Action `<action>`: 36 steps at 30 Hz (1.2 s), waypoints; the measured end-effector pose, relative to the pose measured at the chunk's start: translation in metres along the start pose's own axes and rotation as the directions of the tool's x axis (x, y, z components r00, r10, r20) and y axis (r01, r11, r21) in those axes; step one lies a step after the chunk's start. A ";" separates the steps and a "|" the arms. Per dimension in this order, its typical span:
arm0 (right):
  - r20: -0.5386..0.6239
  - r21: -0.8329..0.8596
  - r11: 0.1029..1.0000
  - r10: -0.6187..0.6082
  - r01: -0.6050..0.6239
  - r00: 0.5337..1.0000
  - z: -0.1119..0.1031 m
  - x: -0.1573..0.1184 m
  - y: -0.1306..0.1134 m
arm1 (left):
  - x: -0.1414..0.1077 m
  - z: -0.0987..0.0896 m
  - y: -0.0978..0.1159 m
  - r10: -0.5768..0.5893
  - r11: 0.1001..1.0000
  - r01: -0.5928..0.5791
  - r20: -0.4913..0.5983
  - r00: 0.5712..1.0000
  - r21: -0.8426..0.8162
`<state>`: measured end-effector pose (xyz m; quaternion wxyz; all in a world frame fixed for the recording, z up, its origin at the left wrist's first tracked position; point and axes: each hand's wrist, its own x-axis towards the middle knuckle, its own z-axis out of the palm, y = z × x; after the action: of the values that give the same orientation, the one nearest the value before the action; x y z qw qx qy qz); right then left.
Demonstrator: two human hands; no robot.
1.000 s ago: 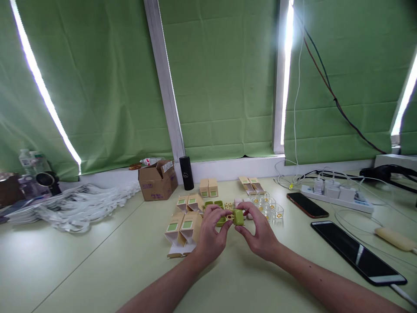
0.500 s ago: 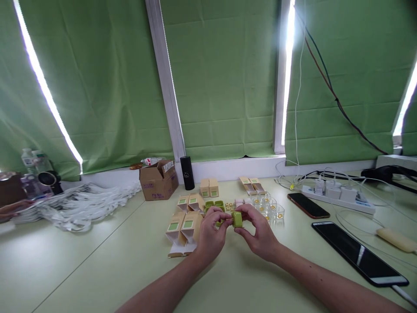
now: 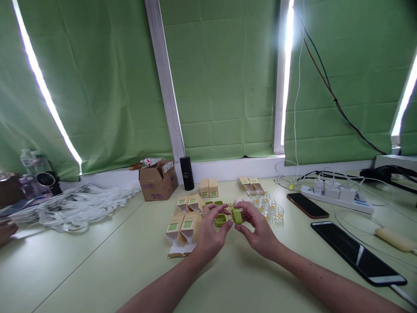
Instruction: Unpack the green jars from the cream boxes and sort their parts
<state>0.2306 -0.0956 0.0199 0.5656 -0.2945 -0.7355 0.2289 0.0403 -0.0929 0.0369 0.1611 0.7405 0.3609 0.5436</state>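
Between the thumb and fingers of my right hand [image 3: 256,225] is a small green case [image 3: 236,216], held just above the table. My left hand [image 3: 213,226] is at its left, thumb and fingers apart, with an open green container [image 3: 220,219] showing between them; whether the fingers touch it is unclear. More green containers lie behind my left hand, partly hidden. Opened kraft boxes with green labels [image 3: 188,224] stand left of my hands. To the right are clear cups with gold centres [image 3: 278,211].
A cardboard box [image 3: 158,180] and black cylinder [image 3: 186,173] stand by the wall. Two phones [image 3: 358,252] and a power strip [image 3: 339,198] are at the right. White straps [image 3: 87,206] lie at the left, near another person's hand [image 3: 7,231].
My left fingers have spread away from the green case, which remains in my right hand. The other person's hand at the left edge has moved down.
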 end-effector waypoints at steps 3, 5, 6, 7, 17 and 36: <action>0.020 -0.025 1.000 -0.010 0.011 1.000 -0.001 0.000 0.002 | 0.001 -0.001 -0.001 0.028 0.999 -0.028 0.017 0.999 0.039; 0.050 -0.059 0.998 -0.031 0.034 0.998 -0.002 -0.001 0.002 | 0.003 -0.002 -0.001 0.054 0.996 -0.056 0.030 0.998 0.071; 0.066 -0.079 0.996 -0.045 0.050 0.997 -0.002 -0.001 0.001 | 0.003 -0.002 -0.001 0.066 0.994 -0.069 0.042 0.997 0.081; 0.082 -0.099 0.993 -0.061 0.069 0.995 -0.002 -0.001 0.000 | 0.004 -0.002 -0.002 0.075 0.993 -0.079 0.055 0.996 0.086; 0.029 -0.218 0.968 -0.124 0.127 0.992 -0.004 0.000 0.000 | 0.002 -0.003 -0.002 0.107 0.991 -0.116 0.126 0.986 0.067; 0.047 -0.358 0.864 -0.362 0.353 0.931 -0.005 0.001 0.000 | -0.003 0.000 -0.005 0.339 0.885 -0.355 0.107 0.935 0.300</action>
<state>0.2353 -0.0949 0.0224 0.5425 -0.2543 -0.8003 -0.0217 0.0378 -0.0917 0.0321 -0.0496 0.8229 0.3004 0.4798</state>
